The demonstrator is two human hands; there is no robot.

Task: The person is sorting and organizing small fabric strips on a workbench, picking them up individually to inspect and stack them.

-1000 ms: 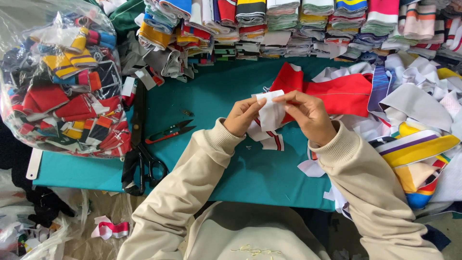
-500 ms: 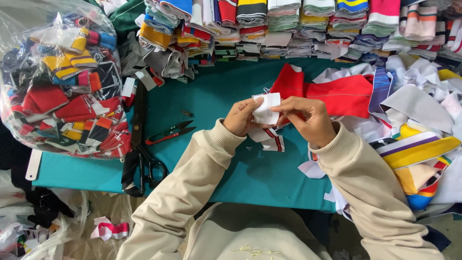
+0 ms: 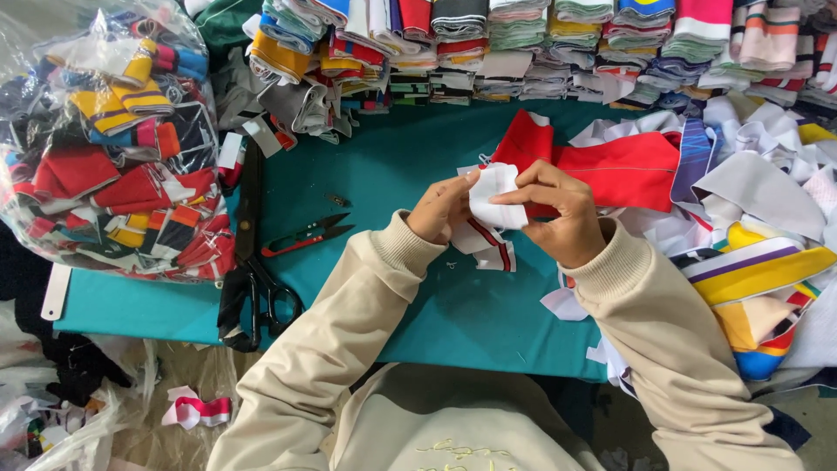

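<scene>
Both hands are up over the middle of the teal counter (image 3: 418,166), and between them sits a small white fabric piece (image 3: 495,194), held just above the surface. The left hand (image 3: 443,208) has its fingers closed on the piece's left edge, thumb pressed against the cloth, while the right hand (image 3: 558,214) pinches the right side, fingers curled over the top of it. Hanging below the hands is a white strip with red and dark stripes (image 3: 490,244), its lower end reaching the counter; whether it is part of the same piece is hard to tell. Just behind the right hand lies a red fabric panel (image 3: 623,170), spread flat. To the person's right, a loose heap of white, grey, yellow and purple-striped collar pieces (image 3: 758,227) spills over the counter edge. Along the far side runs a row of folded striped knit bands (image 3: 523,44), stacked in many colours. Left of the hands, well apart from them, a pair of red-handled thread snips (image 3: 307,235) lies on the counter, and nearer the front edge large black scissors (image 3: 253,279) lie lengthwise. On the far left a clear plastic bag (image 3: 105,139) bulges with red, yellow and dark trims.
</scene>
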